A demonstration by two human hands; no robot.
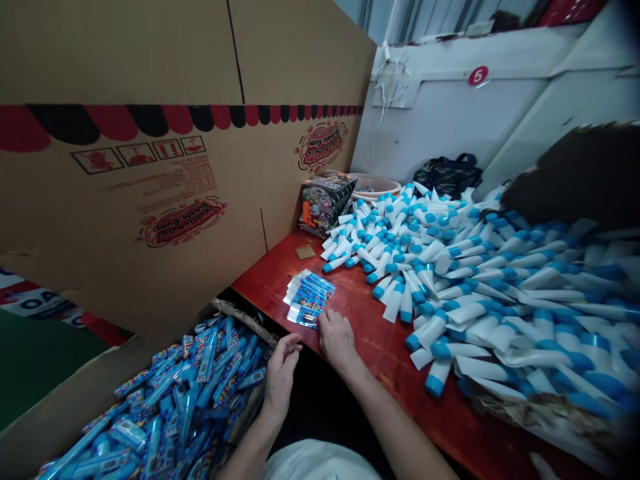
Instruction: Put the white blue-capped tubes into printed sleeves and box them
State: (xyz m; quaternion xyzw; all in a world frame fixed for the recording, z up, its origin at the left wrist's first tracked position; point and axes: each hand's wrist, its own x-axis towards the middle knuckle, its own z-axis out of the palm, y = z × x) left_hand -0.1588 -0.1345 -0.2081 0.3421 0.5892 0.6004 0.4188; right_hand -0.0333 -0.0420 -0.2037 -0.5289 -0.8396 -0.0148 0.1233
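Observation:
A small fanned stack of blue printed wrappers (310,298) lies flat near the left edge of the red table (367,320). My right hand (338,339) rests at the stack's lower right corner, its fingers bent together; what they pinch, if anything, is too small to name. Just off the table edge is my left hand (283,375), with thumb and fingers apart and nothing between them. White tubes with blue caps (435,250) are heaped on the table to the right. Below on the left, a carton holds many wrapped blue tubes (190,393).
A tall cardboard box (250,180) stands along the left. Behind the table's far end are a printed display box (326,200), a pink basin (377,185) and a dark bag (447,175). Torn cardboard (550,427) edges the heap at the right.

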